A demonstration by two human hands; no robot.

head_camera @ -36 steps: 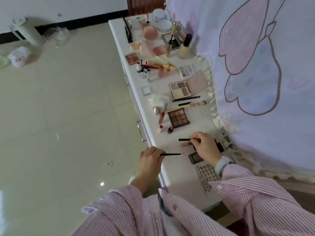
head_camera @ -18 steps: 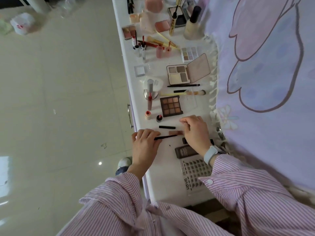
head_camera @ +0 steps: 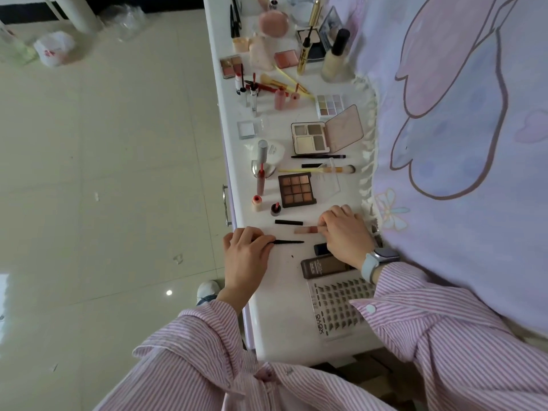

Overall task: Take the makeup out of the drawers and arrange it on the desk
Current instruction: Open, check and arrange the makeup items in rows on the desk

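Observation:
My left hand (head_camera: 246, 256) pinches one end of a thin black liner pen (head_camera: 289, 242) that lies on the white desk (head_camera: 281, 321). My right hand (head_camera: 345, 232) has its fingers curled on the end of a small pink tube (head_camera: 305, 230) lying flat. A black cap (head_camera: 288, 222) lies just beyond the two. A brown nine-pan palette (head_camera: 296, 189) sits farther along, with an open beige palette (head_camera: 311, 137) past it. Under my right wrist lie a dark brown tube (head_camera: 323, 266) and a card of false lashes (head_camera: 338, 310).
Lip glosses, brushes, blush compacts and a foundation bottle (head_camera: 335, 57) crowd the far end of the desk. A lilac cloth (head_camera: 459, 114) hangs along the right. A drawer handle (head_camera: 226, 204) shows on the desk's left face. Tiled floor lies to the left.
Both hands moved farther along the desk. The black cap that my right hand held a second ago now lies on the desk, and my right hand has gone to the pink tube.

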